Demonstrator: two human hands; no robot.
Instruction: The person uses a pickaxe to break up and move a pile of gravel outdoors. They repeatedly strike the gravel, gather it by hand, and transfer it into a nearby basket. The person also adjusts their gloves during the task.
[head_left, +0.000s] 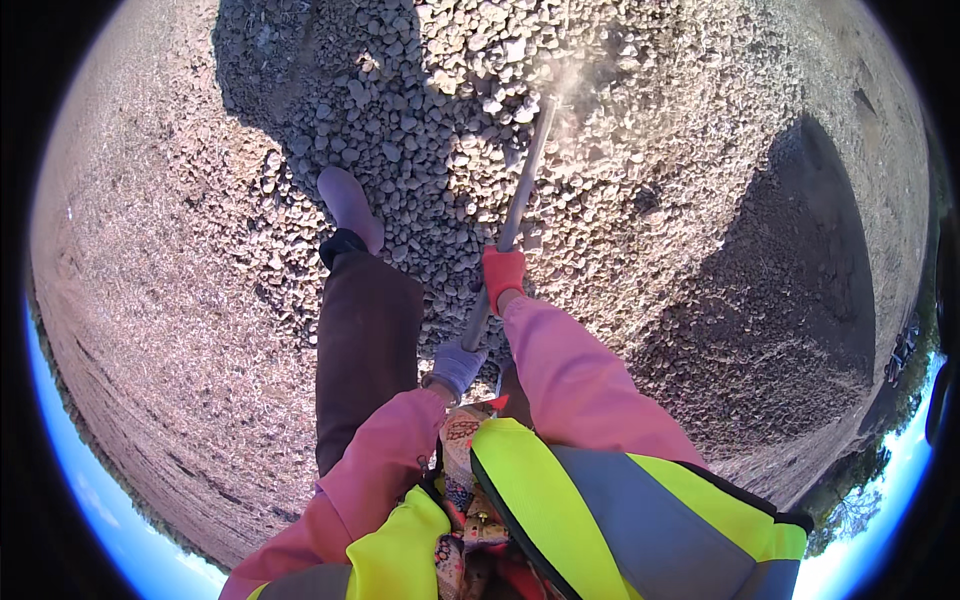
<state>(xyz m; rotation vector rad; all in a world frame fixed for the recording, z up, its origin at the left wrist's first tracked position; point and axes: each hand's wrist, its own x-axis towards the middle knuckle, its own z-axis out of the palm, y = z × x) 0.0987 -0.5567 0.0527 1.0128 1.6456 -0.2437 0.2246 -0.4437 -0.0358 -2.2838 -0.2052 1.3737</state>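
Note:
My right hand (504, 274), in a red glove, grips a long wooden handle (525, 176) about midway along its visible length. Lower down, near my body, my left hand (456, 367) in a pale grey-violet glove closes around the handle's near end. The handle slants up and slightly right, away from me. Its far end meets the stones, where pale dust (571, 81) hangs; the tool's head cannot be made out. Loose stones (390, 142) lie around and beyond the handle.
My booted foot (349, 202) stands on the stones left of the handle. A broad shadow falls at the right across stony ground (757, 337). Dry, pale ground (187, 360) stretches to the left. Trees (847, 487) line the far edge at the lower right.

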